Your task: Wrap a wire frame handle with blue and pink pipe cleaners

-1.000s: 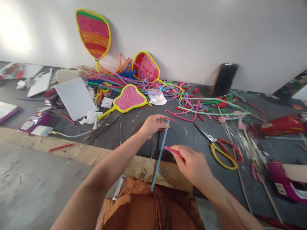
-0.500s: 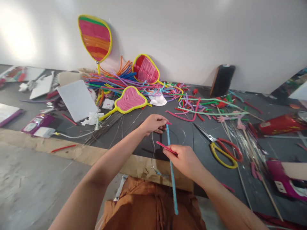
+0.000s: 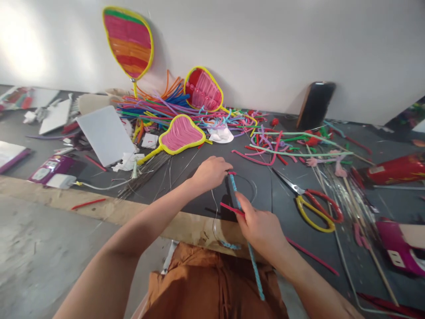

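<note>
With left hand [image 3: 213,173], grips top of slanting blue strip [image 3: 255,268]; with right hand [image 3: 261,226], lower down, holds pink strip [image 3: 230,208] crosswise.

The left hand [image 3: 211,173] is pinching at the upper end of a twisted light-blue pipe cleaner [image 3: 255,274], where a small pink piece [image 3: 232,173] also shows. The right hand [image 3: 262,221] holds a bright pink pipe cleaner [image 3: 231,208]; the blue one passes by this hand and reaches down in front of the brown clothing [image 3: 199,288]. On the dark tabletop [image 3: 282,206], scissors [image 3: 320,210] with red and yellow handles lie to the right. Behind, a smartphone [image 3: 317,105] leans on the wall [image 3: 232,35].
</note>
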A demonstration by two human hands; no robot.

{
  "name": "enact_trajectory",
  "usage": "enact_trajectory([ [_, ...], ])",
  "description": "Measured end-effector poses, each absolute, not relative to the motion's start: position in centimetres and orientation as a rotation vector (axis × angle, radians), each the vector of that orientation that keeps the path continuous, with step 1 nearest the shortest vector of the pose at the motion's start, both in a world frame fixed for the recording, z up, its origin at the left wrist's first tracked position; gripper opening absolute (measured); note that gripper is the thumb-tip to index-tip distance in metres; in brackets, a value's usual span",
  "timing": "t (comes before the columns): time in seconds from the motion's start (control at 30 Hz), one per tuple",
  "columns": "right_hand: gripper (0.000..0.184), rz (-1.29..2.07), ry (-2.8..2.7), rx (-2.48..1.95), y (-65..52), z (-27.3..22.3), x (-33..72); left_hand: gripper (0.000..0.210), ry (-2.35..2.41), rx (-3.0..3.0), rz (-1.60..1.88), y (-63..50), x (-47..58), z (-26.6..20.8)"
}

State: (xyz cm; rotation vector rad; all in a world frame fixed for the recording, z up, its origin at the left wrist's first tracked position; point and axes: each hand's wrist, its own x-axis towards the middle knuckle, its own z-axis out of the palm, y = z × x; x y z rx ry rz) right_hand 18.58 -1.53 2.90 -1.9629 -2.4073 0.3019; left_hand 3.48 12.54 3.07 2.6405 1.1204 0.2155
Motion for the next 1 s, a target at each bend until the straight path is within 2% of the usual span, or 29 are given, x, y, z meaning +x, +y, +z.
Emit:
enact_trajectory([
  [0.17, 0.046, 0.093, -2.294, -2.055, -1.2, 2.3, 17.6, 0.026, 1.106, 2.581, 0.366, 12.2, 2.7, 1.4],
  [0.43, 0.043, 0.071, -2.294, -2.138, -0.7, 1.7, 16.7, 0.036, 1.043, 2.630, 0.429, 12.2, 2.6, 0.8],
  [0.63, 0.046, 0.177, -2.301, -2.164, -0.7, 1.7, 16.7, 0.045, 1.013, 2.764, 0.326, 11.7, 2.4, 0.9],
  [0.83, 0.044, 0.308, -2.312, -2.088, -0.6, 1.9, 16.5, 0.039, 0.979, 2.890, 0.169, 11.3, 2.4, 1.7],
  [1.0, 0.033, 0.396, -2.211, -1.911, -0.4, 3.2, 18.8, 0.037, 0.959, 2.967, 0.092, 11.1, 2.7, 2.6],
])
